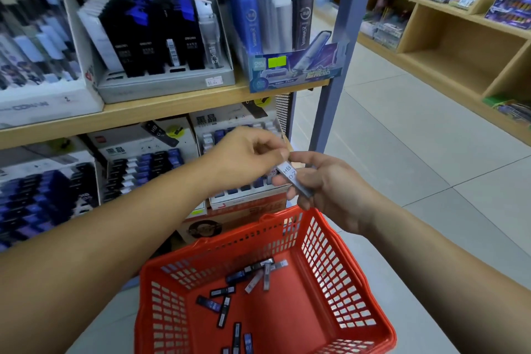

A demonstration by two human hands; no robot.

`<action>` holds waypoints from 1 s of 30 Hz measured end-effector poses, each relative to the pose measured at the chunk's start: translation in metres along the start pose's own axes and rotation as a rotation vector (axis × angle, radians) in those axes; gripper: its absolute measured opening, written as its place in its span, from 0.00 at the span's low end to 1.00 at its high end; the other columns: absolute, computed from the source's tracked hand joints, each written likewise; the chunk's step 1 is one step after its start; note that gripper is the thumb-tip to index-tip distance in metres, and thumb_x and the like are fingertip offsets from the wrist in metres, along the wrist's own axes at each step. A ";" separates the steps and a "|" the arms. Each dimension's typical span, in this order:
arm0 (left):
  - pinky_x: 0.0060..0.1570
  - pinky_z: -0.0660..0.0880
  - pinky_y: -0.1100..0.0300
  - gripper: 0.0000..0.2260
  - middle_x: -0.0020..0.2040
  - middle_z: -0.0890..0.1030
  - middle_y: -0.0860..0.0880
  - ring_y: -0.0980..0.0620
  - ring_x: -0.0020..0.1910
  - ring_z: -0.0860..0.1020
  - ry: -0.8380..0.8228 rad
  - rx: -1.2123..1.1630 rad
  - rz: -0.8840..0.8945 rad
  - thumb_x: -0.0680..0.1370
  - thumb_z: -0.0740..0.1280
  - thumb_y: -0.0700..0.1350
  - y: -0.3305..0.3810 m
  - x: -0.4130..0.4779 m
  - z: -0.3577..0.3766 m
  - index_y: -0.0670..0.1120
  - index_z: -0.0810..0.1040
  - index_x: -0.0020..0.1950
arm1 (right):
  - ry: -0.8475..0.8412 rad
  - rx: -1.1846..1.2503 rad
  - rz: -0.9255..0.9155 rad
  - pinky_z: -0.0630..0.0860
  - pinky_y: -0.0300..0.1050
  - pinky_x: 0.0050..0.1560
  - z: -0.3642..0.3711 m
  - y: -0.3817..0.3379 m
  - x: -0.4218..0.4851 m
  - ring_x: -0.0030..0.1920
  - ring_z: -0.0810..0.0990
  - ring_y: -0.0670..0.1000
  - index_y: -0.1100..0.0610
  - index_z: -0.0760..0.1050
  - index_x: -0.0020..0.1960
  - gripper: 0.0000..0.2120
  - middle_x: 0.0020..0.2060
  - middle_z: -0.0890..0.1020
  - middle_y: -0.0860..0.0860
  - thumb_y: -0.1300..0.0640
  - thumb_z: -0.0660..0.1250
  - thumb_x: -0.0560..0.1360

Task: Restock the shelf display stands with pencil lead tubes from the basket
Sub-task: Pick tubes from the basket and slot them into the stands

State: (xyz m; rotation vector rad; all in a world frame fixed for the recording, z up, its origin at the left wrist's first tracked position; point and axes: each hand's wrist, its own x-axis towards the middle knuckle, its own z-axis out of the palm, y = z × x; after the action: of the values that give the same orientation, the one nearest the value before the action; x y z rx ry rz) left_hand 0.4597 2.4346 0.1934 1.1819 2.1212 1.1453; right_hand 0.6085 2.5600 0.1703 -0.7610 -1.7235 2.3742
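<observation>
A grey pencil lead tube marked "HB 0.7" is held above the red basket. My right hand grips its lower part with curled fingers. My left hand pinches its upper end between thumb and fingers. Several more lead tubes, dark blue and grey, lie loose on the basket floor. Just behind my hands on the lower shelf stands a display stand with rows of tubes, partly hidden by my left hand.
More lead stands fill the lower shelf to the left. The upper wooden shelf carries a grey stand and a blue box. A blue-grey post edges the unit. Tiled floor and wooden shelving lie to the right.
</observation>
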 end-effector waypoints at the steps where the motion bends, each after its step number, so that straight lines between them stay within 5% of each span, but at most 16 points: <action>1: 0.38 0.79 0.61 0.04 0.42 0.87 0.47 0.57 0.37 0.82 -0.022 -0.017 -0.006 0.81 0.72 0.44 0.000 -0.011 -0.001 0.48 0.87 0.52 | -0.031 -0.021 -0.011 0.70 0.47 0.35 0.005 -0.001 -0.002 0.39 0.81 0.57 0.62 0.72 0.68 0.17 0.50 0.86 0.66 0.72 0.57 0.82; 5: 0.34 0.76 0.66 0.05 0.42 0.86 0.43 0.58 0.33 0.81 0.091 -0.164 -0.118 0.79 0.74 0.42 -0.009 -0.041 -0.017 0.44 0.84 0.55 | -0.039 -0.256 -0.036 0.79 0.52 0.41 0.032 -0.001 -0.009 0.41 0.84 0.58 0.64 0.77 0.60 0.09 0.47 0.87 0.63 0.63 0.67 0.81; 9: 0.40 0.82 0.59 0.10 0.43 0.85 0.43 0.49 0.36 0.84 0.126 -0.286 -0.202 0.74 0.79 0.39 -0.027 -0.063 -0.040 0.43 0.82 0.53 | -0.019 -0.503 -0.092 0.81 0.50 0.38 0.060 0.006 -0.003 0.37 0.86 0.56 0.64 0.80 0.51 0.12 0.40 0.87 0.56 0.54 0.72 0.80; 12: 0.43 0.83 0.60 0.10 0.46 0.84 0.47 0.52 0.39 0.84 0.220 -0.191 -0.191 0.74 0.79 0.39 -0.042 -0.069 -0.067 0.46 0.83 0.51 | 0.011 -0.530 -0.115 0.81 0.52 0.37 0.083 0.012 0.009 0.36 0.86 0.57 0.61 0.81 0.51 0.15 0.39 0.87 0.52 0.48 0.71 0.80; 18: 0.44 0.77 0.72 0.06 0.46 0.83 0.50 0.59 0.42 0.79 0.479 0.024 -0.171 0.76 0.77 0.41 -0.090 -0.066 -0.121 0.47 0.83 0.49 | 0.078 -0.588 -0.197 0.77 0.44 0.34 0.109 0.030 0.047 0.36 0.85 0.57 0.60 0.81 0.47 0.12 0.40 0.86 0.56 0.51 0.72 0.80; 24: 0.39 0.67 0.79 0.03 0.43 0.81 0.62 0.70 0.36 0.76 0.502 0.158 -0.111 0.79 0.74 0.43 -0.118 -0.055 -0.125 0.51 0.83 0.50 | 0.016 -0.687 -0.171 0.78 0.45 0.37 0.135 0.052 0.069 0.38 0.86 0.56 0.53 0.82 0.47 0.07 0.38 0.86 0.55 0.50 0.72 0.79; 30: 0.42 0.70 0.73 0.03 0.44 0.82 0.61 0.61 0.44 0.79 0.362 0.266 -0.189 0.80 0.73 0.45 -0.132 -0.034 -0.130 0.54 0.83 0.50 | 0.004 -0.633 -0.167 0.75 0.41 0.36 0.137 0.052 0.075 0.33 0.83 0.48 0.58 0.82 0.44 0.09 0.36 0.86 0.56 0.53 0.73 0.79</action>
State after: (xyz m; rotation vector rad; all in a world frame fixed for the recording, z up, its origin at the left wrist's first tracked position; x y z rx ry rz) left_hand 0.3239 2.3101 0.1546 0.9043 2.6637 1.0803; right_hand 0.4910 2.4519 0.1296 -0.6421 -2.4557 1.7130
